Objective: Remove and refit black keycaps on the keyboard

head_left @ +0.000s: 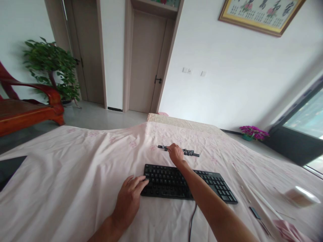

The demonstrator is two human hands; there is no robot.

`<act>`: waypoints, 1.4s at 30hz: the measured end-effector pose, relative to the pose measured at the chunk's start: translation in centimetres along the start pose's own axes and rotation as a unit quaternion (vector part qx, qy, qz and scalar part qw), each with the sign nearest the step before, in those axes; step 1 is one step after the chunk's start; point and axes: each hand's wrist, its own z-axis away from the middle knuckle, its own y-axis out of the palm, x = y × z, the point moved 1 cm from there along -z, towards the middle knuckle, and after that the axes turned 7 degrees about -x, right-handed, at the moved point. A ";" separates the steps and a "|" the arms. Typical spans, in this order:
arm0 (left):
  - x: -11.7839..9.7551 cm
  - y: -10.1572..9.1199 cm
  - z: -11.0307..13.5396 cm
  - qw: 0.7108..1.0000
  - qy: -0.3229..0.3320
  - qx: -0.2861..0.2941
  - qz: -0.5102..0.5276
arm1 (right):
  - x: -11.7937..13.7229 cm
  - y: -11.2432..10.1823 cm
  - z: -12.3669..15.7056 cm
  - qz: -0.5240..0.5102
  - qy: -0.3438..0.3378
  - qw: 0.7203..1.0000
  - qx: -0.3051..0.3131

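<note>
A black keyboard [176, 183] lies on a table under a pale pink cloth [83, 168]. My left hand [130, 196] rests at the keyboard's left end, fingers stretched out and touching its edge. My right hand [176, 154] reaches over the keyboard to a row of loose black keycaps [188, 152] laid out beyond it. Its fingers curl down onto the row; I cannot make out whether a keycap is pinched. The keyboard's cable [192, 218] runs toward me.
At right lie a white container [301, 196], a small dark piece [254, 212], thin sticks and a pink cloth [290, 232]. A dark flat object [8, 166] sits at the left edge. A red wooden bench [27, 111], plant [50, 67] and doors stand behind.
</note>
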 end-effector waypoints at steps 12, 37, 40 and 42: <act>1.0 -0.4 -0.6 0.990 -0.118 0.034 0.065 | 1.8 1.0 -1.6 0.033 -0.081 0.995 0.040; -0.8 -0.2 -2.2 0.990 -0.054 0.131 -0.022 | 2.9 0.9 0.0 -0.050 0.007 0.991 0.121; -1.0 -0.4 -3.2 0.985 -0.029 0.162 -0.039 | 3.0 0.8 0.1 -0.052 0.004 0.992 0.117; -1.0 -0.3 -3.7 0.982 -0.013 0.182 -0.044 | 3.0 0.8 0.1 -0.054 0.004 0.992 0.117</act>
